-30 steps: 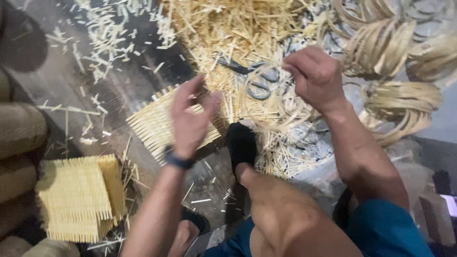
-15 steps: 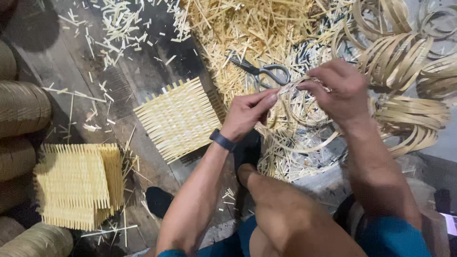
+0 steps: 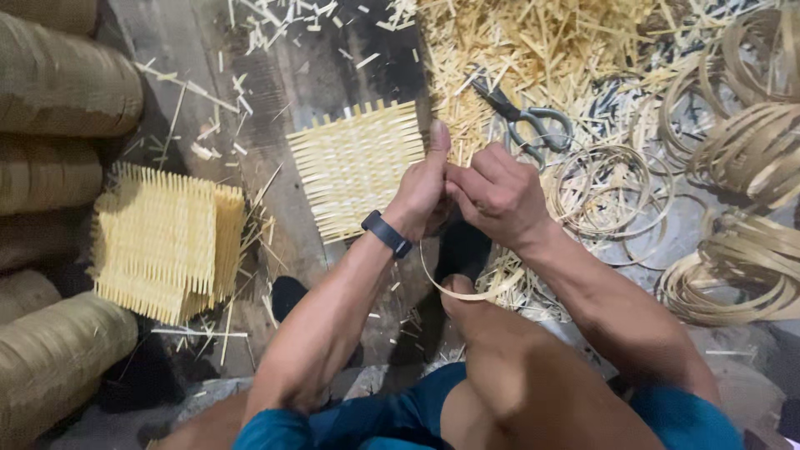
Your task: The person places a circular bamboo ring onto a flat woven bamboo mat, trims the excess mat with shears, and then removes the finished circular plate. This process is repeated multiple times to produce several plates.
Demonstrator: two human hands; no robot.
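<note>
in the head view, the left hand and the right hand meet together, both with closed grip on a thin bamboo strip. the strip bends in a curve down from the hands toward the knee, its long axis running left to right. behind the hands a square woven mat lies flat on the floor, scissors near

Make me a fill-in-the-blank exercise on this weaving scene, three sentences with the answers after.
1. Both hands, the left hand and the right hand, pinch one thin bamboo ____ that curves down toward the knee.
2. The single woven mat lies flat just beyond the ____ hand.
3. The scissors lie on the strewn offcuts, touched by ____ hand.

Missing words: strip; left; neither
</note>
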